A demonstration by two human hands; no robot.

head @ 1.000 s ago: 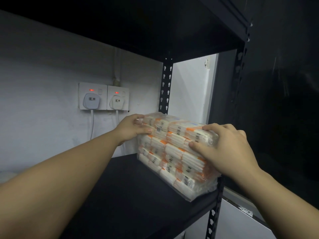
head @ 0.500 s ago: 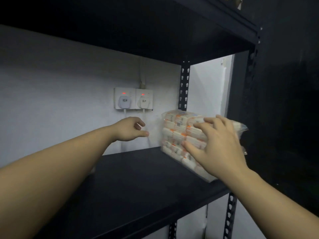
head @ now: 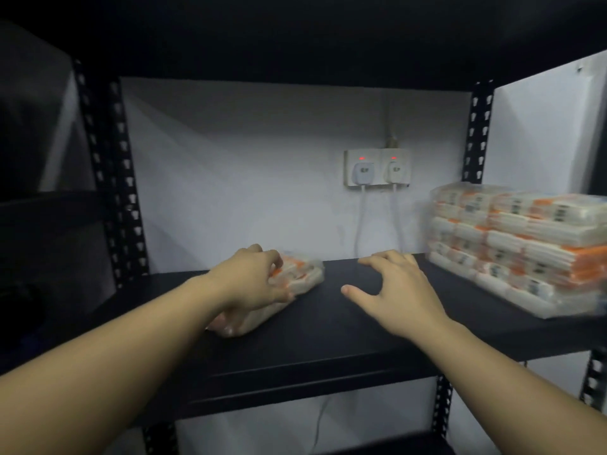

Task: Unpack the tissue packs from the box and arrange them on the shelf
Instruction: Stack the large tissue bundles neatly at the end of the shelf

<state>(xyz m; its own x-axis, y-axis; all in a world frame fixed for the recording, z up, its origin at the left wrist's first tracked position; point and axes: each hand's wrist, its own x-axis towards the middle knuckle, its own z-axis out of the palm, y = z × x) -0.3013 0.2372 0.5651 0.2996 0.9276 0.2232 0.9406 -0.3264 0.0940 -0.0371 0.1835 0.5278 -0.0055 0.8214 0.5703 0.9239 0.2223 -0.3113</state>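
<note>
Both hands are out over the shelf (head: 328, 326). Our left hand (head: 253, 280) lies on top of a small tissue pack (head: 295, 280) at the left of the board, fingers curled over its far upper edge and thumb down its near side, so we judge it a grip and not a mere touch; part of the wrapper shows below the wrist too, blurred, and we cannot tell whether that is the same pack or a second one under it. Our right hand (head: 397, 290) hovers just beside it, fingers spread and lightly bent, holding nothing and apart from the pack. We read that spread as readiness to take the pack's other end, since soft film wrapping sags when lifted from one side.

At the right end stands a large tissue bundle (head: 512, 244), several layers of orange-and-white packs in clear wrap, hard up to the slotted upright (head: 476, 133) and near the wall. Set in that corner, it leaves the middle of the board free and gives a straight face to line the next packs against.

Behind, on the wall, are two switched sockets (head: 377, 167) with plugs in and cords hanging down behind the board; keeping packs off the wall there would spare those cords. No box is in view, so how much remains to unpack we cannot say.
</note>
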